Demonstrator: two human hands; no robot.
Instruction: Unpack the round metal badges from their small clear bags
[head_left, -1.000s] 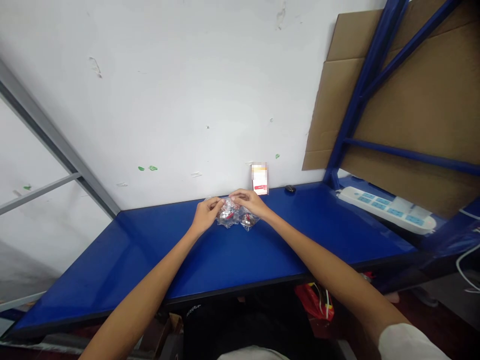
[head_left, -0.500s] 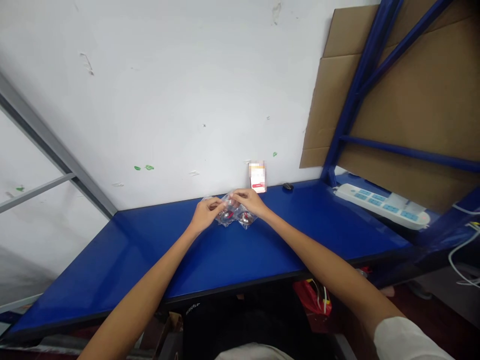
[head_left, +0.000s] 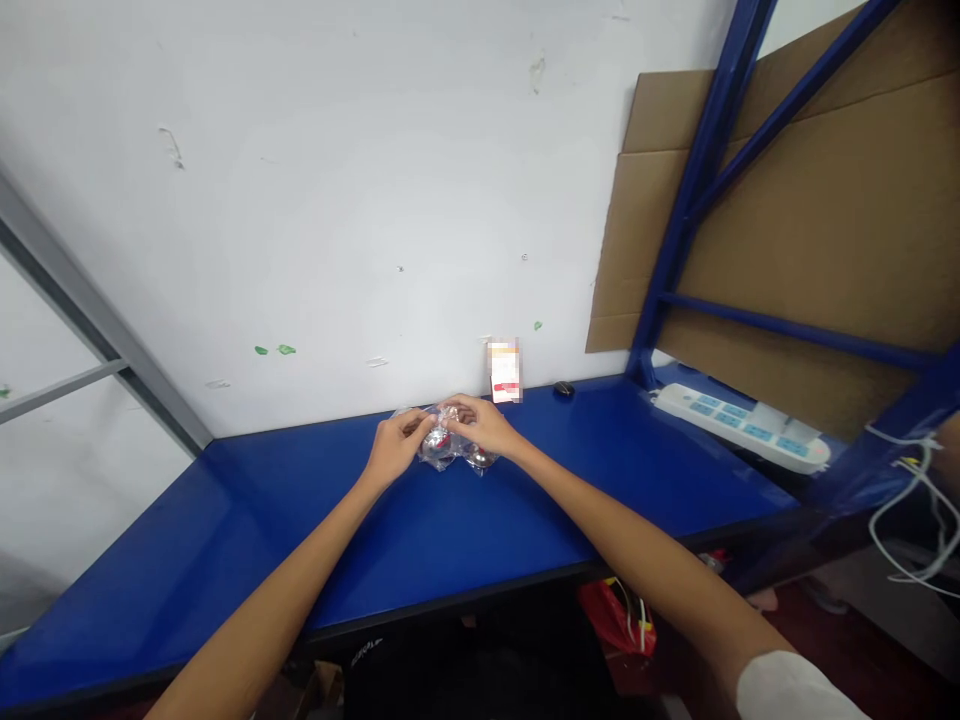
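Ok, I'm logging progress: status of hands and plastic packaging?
Left hand and right hand pinching clear plastic. Shiny pieces inside. Blurred panel behind, not blocking.

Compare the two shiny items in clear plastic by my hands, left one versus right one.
The left shiny item sits between the left hand and the right hand; the right shiny item is just below the right hand in the picture.
The left shiny item shows a red part; the right shiny item's top is partly hidden.
Both look silvery, with clear plastic around them.
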